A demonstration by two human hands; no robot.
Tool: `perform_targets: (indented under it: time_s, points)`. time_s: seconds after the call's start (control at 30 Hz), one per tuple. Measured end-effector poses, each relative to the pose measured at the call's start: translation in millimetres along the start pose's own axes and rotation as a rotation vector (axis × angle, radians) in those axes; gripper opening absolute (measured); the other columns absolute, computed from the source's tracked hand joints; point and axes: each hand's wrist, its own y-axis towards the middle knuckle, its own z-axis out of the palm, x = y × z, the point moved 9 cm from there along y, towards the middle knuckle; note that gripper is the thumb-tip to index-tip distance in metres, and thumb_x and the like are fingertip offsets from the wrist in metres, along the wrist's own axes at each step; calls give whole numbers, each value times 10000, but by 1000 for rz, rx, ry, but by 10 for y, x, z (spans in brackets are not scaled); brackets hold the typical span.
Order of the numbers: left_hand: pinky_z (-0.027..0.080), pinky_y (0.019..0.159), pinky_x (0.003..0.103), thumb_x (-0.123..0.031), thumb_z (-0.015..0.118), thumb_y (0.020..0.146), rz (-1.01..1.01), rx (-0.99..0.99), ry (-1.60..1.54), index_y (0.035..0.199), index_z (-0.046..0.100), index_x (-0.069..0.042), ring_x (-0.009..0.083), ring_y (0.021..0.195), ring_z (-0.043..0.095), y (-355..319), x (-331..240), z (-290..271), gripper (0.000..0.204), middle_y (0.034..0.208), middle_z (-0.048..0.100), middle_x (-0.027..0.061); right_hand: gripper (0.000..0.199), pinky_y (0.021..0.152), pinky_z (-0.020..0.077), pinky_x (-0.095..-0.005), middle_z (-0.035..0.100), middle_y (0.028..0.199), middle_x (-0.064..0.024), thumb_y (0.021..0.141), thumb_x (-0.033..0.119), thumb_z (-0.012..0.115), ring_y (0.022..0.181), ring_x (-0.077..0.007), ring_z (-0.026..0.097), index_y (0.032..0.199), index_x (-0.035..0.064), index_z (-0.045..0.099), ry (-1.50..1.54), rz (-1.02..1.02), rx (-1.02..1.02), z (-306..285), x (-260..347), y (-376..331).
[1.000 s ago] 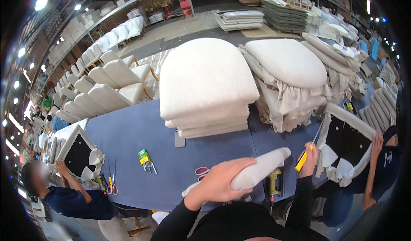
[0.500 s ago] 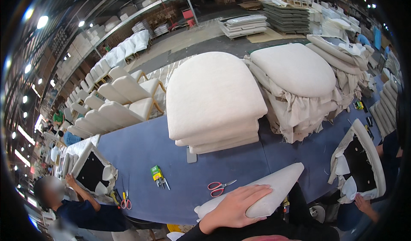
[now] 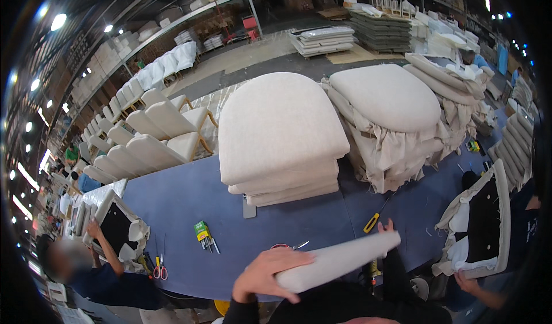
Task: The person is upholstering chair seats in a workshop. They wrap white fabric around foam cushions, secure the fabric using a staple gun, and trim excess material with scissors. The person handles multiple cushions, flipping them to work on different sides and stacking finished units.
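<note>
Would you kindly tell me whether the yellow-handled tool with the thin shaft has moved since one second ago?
Yes: left, closer to the central stack of smooth cream fabric cushions; the tool now lies on the blue table near the right hand.

- Blue table across the foreground
- Pale chairs in rows at left
- Floor in light and dark grey
- Laden rack along the far side
- Bright lamps under a dark roof

From my remote post I see the table with a single cushion over its near edge, a screwdriver behind that, a cushion stack farther back, another stack right of it, and chairs beyond to the left.
</note>
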Motion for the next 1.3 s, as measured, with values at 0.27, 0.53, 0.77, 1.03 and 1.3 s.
perform_targets:
  time_s: [0.27, 0.53, 0.77, 1.03, 1.3]
  points:
    - [439, 1172, 445, -655, 448, 1115, -516, -1343, -1172, 1238, 739, 40, 279, 1181, 684, -2572, 2153, -62, 763, 1248, 759, 138, 587, 1183, 457, -369, 591, 1566, -70, 1142, 440, 572, 1402, -192, 580, 1642, 146, 484, 641, 214, 1087, 803, 155, -1897]
    - [485, 1084, 447, -517, 272, 1174, -363, -1198, -646, 993, 688, 7, 267, 1029, 667, -2945, 1957, -231, 693, 1034, 720, 162, 574, 1137, 512, -378, 656, 1485, -97, 1142, 353, 549, 1311, -195, 654, 1647, 90, 473, 1050, 421, 1208, 145, 1321, -2364]
    - [515, 957, 408, -487, 202, 1170, -243, -1299, -597, 916, 652, 9, 285, 926, 664, -2249, 802, -642, 716, 955, 721, 187, 487, 1095, 522, -335, 682, 1411, -100, 1156, 291, 559, 1248, -168, 685, 1564, 26, 557, 545, 69, 1142, -324, 1647, -2465]
    - [506, 971, 417, -294, 397, 1086, -153, -913, -247, 928, 761, 63, 313, 990, 690, -1355, 388, -212, 533, 983, 767, 204, 733, 1217, 430, -359, 593, 1556, -173, 1027, 336, 788, 1451, -227, 564, 1606, 14, 474, 237, -508, 1149, -1681, 3098, -2753]
    - [523, 926, 422, -287, 496, 1083, -213, -818, -344, 915, 780, 49, 301, 947, 707, -921, 478, -137, 471, 959, 789, 169, 1046, 1274, 366, -443, 443, 1658, -270, 848, 367, 905, 1562, -403, 430, 1680, 44, 360, 111, -949, 1025, -1387, 3740, -3880]
